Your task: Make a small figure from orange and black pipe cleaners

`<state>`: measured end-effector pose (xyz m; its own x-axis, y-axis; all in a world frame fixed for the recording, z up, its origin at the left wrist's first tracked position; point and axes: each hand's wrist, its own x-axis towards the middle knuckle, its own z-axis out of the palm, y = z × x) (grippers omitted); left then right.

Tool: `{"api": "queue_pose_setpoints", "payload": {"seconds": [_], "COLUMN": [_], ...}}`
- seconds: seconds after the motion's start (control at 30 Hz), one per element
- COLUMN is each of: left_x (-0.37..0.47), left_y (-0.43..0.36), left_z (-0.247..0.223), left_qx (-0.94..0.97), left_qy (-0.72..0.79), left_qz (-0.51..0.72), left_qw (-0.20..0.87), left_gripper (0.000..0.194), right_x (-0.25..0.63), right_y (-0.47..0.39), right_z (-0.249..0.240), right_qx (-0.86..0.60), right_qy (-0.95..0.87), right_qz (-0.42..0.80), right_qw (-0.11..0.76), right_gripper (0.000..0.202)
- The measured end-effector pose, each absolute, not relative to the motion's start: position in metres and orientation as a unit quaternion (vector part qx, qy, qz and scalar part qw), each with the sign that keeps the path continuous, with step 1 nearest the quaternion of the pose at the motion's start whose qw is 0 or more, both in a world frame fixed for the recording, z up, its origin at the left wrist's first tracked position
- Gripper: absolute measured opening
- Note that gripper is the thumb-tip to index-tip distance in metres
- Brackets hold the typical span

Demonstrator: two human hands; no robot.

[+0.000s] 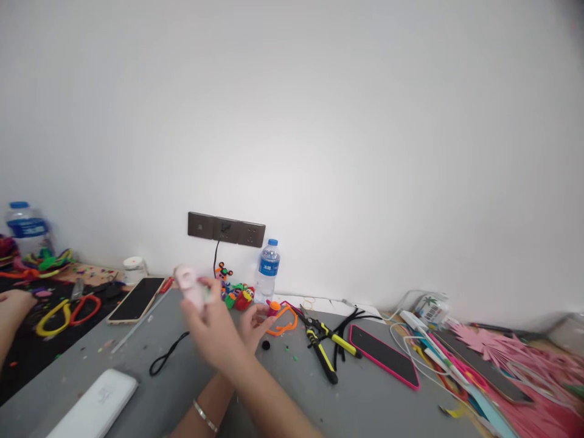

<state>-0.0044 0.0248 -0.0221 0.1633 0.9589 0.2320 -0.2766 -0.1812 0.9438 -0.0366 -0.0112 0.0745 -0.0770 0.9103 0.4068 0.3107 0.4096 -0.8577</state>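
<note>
- Presently, right hand [212,322] grips a pale pink object [189,287], blurred; identity unclear.
- Left hand [253,325] pinches a magenta piece with orange top [274,308], held upright above the table [314,404].
- Hands near each other, apart; forearms crossed.
- Progress: held items not joined; colourful figures [237,296] look formed. Completion of magenta piece: cannot tell.
- Pliers [326,347] lie unheld.

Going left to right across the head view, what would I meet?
Blue-capped water bottle → white jar → pale pink object in the right hand → second water bottle → yellow-and-black pliers → pink-edged smartphone → pink cutouts
</note>
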Motion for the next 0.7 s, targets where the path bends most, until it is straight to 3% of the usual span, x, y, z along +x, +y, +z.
{"api": "queue_pose_setpoints", "payload": {"seconds": [0.1, 0.23, 0.43, 0.53, 0.7], "left_x": [-0.007, -0.007, -0.009, -0.011, -0.012], "left_y": [0.022, 0.021, 0.031, 0.033, 0.036], "left_z": [-0.015, -0.012, -0.016, -0.015, -0.017], "left_qx": [0.544, 0.543, 0.53, 0.522, 0.526], "left_qy": [0.326, 0.335, 0.351, 0.353, 0.353], "left_qz": [0.527, 0.526, 0.531, 0.537, 0.535], "left_qw": [0.566, 0.562, 0.56, 0.56, 0.56], "left_gripper": [0.028, 0.024, 0.029, 0.03, 0.029], "right_x": [-0.062, -0.094, -0.097, -0.077, -0.026], "right_y": [-0.004, 0.014, 0.025, 0.008, -0.031], "right_z": [0.073, 0.049, 0.023, 0.028, 0.045], "right_qx": [-0.534, -0.568, -0.576, -0.526, -0.412], "right_qy": [-0.763, -0.779, -0.78, -0.816, -0.849], "right_qz": [0.192, 0.164, 0.167, 0.163, 0.103], "right_qw": [0.31, 0.21, 0.182, 0.178, 0.315], "right_gripper": [0.058, 0.074, 0.075, 0.057, 0.03]}}
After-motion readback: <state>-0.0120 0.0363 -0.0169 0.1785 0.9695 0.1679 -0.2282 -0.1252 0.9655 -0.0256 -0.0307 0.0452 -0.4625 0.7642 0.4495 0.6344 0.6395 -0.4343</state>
